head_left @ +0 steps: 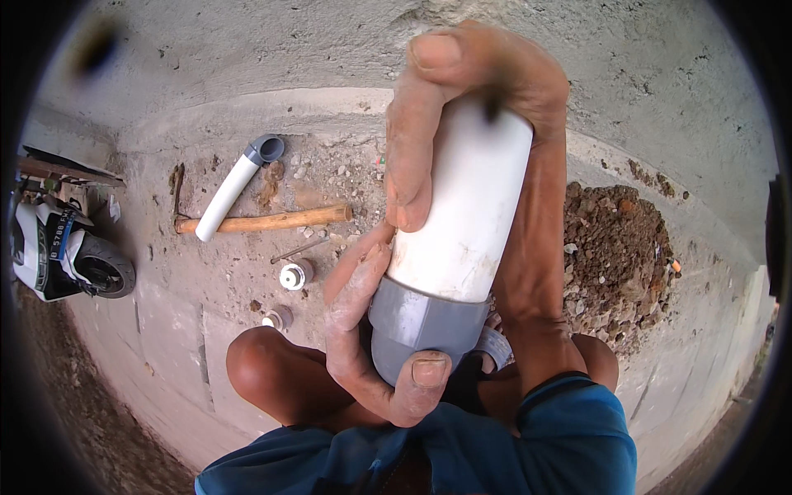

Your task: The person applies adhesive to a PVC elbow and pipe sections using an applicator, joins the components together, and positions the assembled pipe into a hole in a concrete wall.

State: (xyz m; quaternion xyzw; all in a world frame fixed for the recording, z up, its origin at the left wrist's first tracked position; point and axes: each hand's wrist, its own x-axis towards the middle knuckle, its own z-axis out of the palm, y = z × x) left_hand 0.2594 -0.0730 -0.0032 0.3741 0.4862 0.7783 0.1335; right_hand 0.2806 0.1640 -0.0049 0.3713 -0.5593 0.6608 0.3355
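Observation:
Close in front of me, a short white plastic pipe [466, 198] is held tilted, its lower end seated in a grey pipe fitting [425, 318]. My left hand [351, 322] grips the grey fitting from below, with the thumb across its lower front and the fingers along its left side. My right hand [520, 70] curls over the pipe's upper end, fingers bent down its left side and the palm at the top. The inside of the fitting is hidden, and so is part of the right palm behind the pipe.
A white pipe [227, 196] with a grey elbow [266, 148] lies across a wooden-handled tool [285, 220]. Nearby are a thin metal rod [299, 251] and two small white-topped containers [293, 276]. A soil heap [619, 256] sits right, a motorcycle [70, 247] left, a rough wall [247, 49] ahead.

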